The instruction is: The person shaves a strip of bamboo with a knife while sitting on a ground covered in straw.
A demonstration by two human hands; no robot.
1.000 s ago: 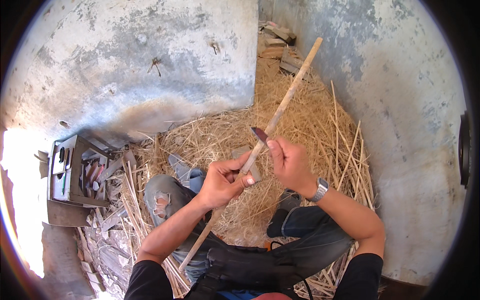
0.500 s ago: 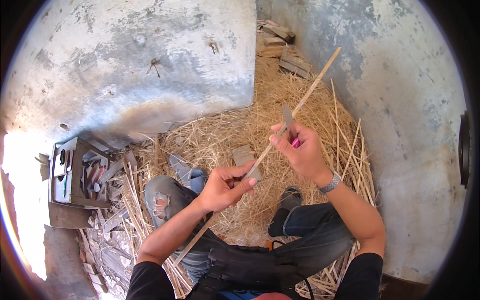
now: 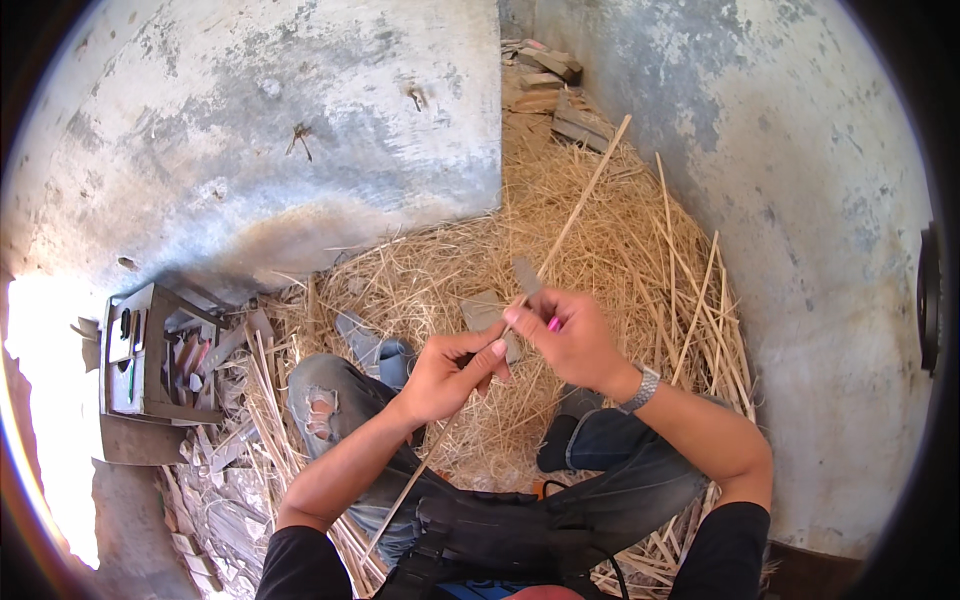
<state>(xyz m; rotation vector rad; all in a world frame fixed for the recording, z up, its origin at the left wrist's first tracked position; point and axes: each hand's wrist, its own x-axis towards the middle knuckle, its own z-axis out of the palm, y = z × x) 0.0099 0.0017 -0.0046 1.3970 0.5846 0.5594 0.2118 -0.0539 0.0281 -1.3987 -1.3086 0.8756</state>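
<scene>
A long, thin, pale strip [image 3: 588,191], of wood or bamboo, runs slantwise from my lap up toward the far wall. My left hand [image 3: 452,374] is closed on it, thumb and fingers pinching its middle. Close beside, almost touching, my right hand [image 3: 572,338] grips a knife whose grey blade [image 3: 526,274] points up and away; a bit of pink handle [image 3: 554,324] shows in the palm. The right thumb presses by the strip where it meets the blade; the exact contact is hidden by the fingers.
Straw-like shavings [image 3: 440,270] cover the floor around my feet. Long strips [image 3: 700,305] lean along the right wall [image 3: 800,260]. At left stands a small wooden cabinet [image 3: 150,350] holding tools. Wood blocks [image 3: 545,75] lie in the far corner; a flat grey block [image 3: 484,310] lies beyond my hands.
My right hand with the knife has slid down the strip toward my left hand. The strip's far end has swung left and slightly lower. My left hand has hardly moved.
</scene>
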